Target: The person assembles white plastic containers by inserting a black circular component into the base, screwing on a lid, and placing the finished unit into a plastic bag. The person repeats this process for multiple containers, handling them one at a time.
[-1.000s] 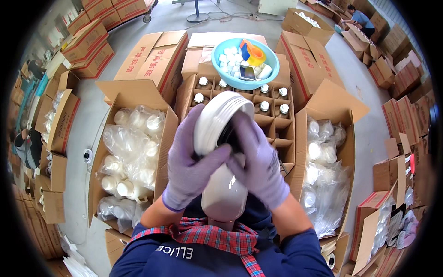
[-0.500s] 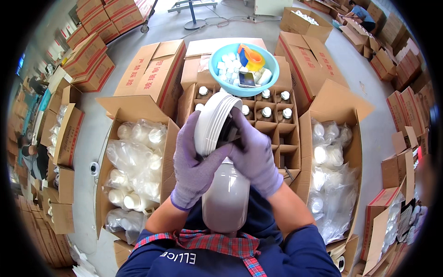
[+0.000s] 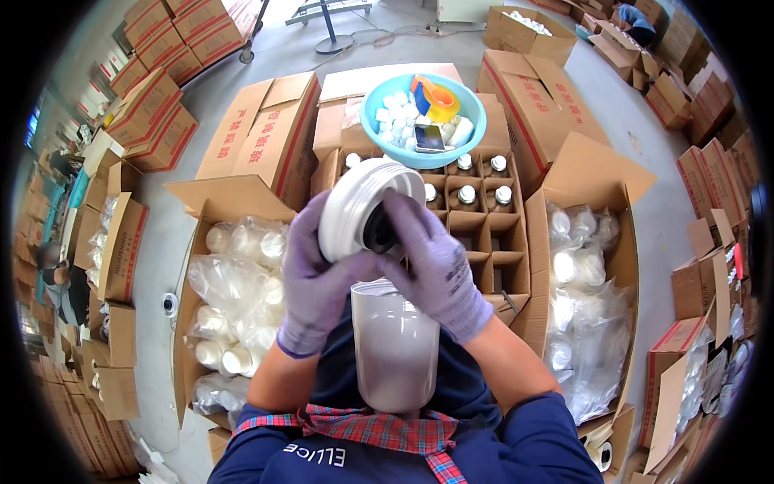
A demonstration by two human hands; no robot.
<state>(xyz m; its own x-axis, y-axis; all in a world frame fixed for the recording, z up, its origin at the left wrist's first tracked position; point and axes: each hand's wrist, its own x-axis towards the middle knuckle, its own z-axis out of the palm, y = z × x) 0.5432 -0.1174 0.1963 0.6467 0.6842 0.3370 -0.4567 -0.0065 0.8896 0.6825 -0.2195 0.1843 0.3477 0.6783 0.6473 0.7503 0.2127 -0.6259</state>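
My left hand (image 3: 310, 274), in a light purple knit glove, is closed round the side of a white ridged round plastic piece (image 3: 348, 206). The piece is tilted, its round opening facing right. A black round piece (image 3: 377, 229) with a hole sits in that opening. My right hand (image 3: 439, 274), gloved alike, grips the black piece with bent fingers; its fingertips are partly hidden. Below both hands a glossy grey-white cylinder (image 3: 395, 347), open at the top, stands upright against my lap, touched by neither hand.
Ahead stands a divided carton (image 3: 508, 278) with several white-topped bottles. A light blue basin (image 3: 375, 145) behind it holds small white pieces, an orange-and-blue tape dispenser and a phone. Open cartons of bagged white parts flank me, left (image 3: 298, 250) and right (image 3: 532, 266).
The white piece has turned in my hands, so its opening and the black piece inside now show. My hands have shifted slightly left, and the cylinder's open top is now in sight.
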